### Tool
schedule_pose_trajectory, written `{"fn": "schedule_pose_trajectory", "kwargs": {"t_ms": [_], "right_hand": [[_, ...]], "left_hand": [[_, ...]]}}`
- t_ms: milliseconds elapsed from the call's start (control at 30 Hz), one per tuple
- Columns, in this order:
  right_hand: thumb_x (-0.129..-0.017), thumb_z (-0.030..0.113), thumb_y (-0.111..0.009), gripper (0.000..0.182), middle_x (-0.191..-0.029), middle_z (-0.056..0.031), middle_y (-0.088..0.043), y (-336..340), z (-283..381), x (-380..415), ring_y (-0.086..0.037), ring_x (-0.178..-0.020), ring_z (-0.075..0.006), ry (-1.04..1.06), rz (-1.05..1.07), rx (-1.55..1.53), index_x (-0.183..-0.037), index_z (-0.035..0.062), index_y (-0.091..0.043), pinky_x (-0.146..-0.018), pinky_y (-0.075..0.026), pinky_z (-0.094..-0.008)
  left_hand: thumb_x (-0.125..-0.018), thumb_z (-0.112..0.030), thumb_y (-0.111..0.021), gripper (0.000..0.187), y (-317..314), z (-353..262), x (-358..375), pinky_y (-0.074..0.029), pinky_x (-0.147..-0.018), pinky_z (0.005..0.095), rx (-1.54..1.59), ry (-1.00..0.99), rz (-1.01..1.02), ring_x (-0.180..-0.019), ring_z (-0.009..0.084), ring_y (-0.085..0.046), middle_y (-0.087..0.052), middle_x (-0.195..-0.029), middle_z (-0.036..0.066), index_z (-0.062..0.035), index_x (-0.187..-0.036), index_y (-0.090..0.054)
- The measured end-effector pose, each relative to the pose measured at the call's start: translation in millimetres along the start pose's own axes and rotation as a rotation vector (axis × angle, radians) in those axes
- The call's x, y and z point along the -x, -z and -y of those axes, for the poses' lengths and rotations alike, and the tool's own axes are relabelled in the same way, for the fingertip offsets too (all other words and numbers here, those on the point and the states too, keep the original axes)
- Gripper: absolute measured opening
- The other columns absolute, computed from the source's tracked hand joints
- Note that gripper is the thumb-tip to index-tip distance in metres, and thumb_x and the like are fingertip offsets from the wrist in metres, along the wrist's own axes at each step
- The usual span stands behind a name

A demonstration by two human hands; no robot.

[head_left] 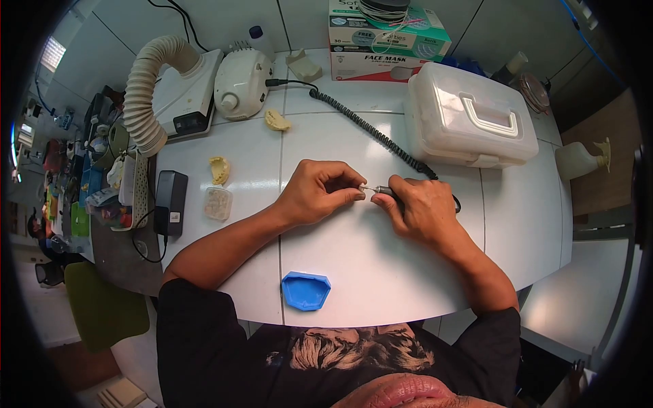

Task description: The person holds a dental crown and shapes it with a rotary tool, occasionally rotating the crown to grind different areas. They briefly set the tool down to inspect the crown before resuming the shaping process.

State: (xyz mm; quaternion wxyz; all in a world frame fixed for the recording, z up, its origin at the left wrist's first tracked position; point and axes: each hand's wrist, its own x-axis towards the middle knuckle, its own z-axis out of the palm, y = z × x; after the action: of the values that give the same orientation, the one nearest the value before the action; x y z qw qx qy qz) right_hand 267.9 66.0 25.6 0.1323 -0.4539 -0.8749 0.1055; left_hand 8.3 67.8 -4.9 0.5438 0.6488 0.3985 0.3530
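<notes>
Near the middle of the white table, my left hand (326, 194) pinches a very small pale piece (364, 192) between thumb and fingertips. What the piece is cannot be made out. My right hand (423, 209) is closed around a dark rotary handpiece (385, 191), its thin metal bit pointing left and meeting the small piece or almost so. A black coiled cord (371, 129) runs from behind my right hand to the white control unit (243, 85) at the back. Closer to my body lies a blue mold tray (306, 291).
Two yellowish dental casts (219, 170) (277, 121) and a small clear box (218, 203) lie left of centre. A black adapter (171, 202), a white hose (143, 88), a translucent case (469, 115) and face mask boxes (388, 41) surround the work area. A spray bottle (578, 160) is far right.
</notes>
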Motion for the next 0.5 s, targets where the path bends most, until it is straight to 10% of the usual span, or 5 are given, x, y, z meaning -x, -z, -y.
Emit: {"fn": "schedule_pose_trajectory", "kwargs": {"t_ms": [500], "right_hand": [[-0.105, 0.051, -0.067, 0.048, -0.062, -0.0127, -0.067, -0.4, 0.2, 0.3, -0.068, -0.056, -0.0385, -0.018, 0.005, 0.008, -0.084, 0.0074, -0.068, -0.054, -0.052, -0.0499]], "left_hand": [[-0.099, 0.002, -0.078, 0.018, 0.0, -3.2, 0.5, -0.063, -0.087, 0.0267, 0.008, 0.01, 0.003, -0.097, 0.0138, -0.078, -0.082, -0.105, 0.013, 0.0068, -0.116, -0.076]]}}
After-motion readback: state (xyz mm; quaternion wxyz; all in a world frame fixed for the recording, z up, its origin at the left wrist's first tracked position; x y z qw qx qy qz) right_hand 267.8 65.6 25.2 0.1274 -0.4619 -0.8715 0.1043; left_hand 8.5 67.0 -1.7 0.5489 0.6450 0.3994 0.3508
